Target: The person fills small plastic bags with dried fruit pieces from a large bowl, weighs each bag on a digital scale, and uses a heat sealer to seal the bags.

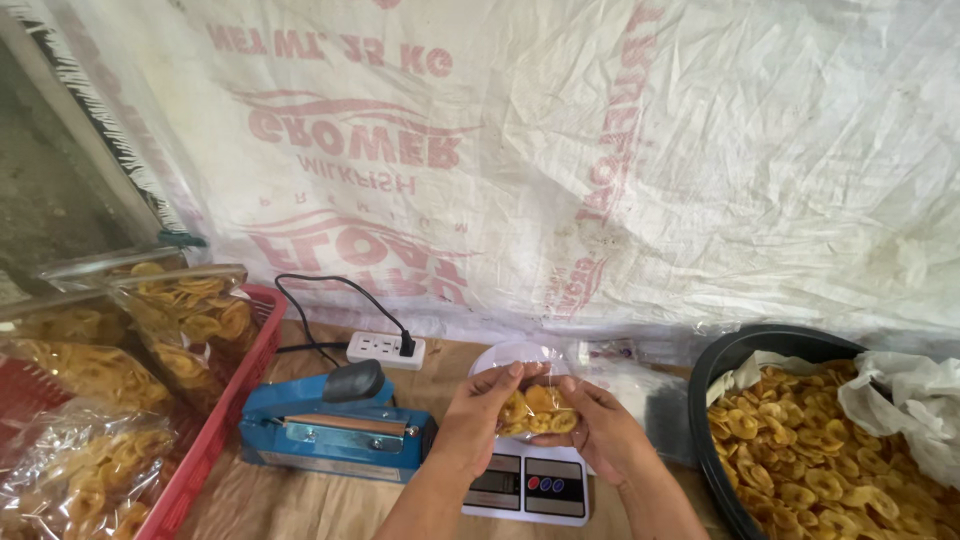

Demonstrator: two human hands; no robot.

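**Entry: small clear bag of yellow chips, held over the scale**

Item. I held a small clear bag of chips in both hands, just above the white kitchen scale. My left hand was closed on its left side, fingers curled over the top edge; my right hand was clamped on the right side and underneath.

Handling. I judged it light, the film thin and slippery, the chips brittle. Best taken by the loose plastic at the mouth, not squeezed across the middle.

Near it. A blue heat sealer stood just left of the scale, its cord running to a white power strip. A black tub lined with plastic and full of loose chips sat at my right. A red crate with filled bags stood at my left.

Surface and room. The worktop was covered in brown paper. A white woven sack sheet with red print hung behind as a wall.
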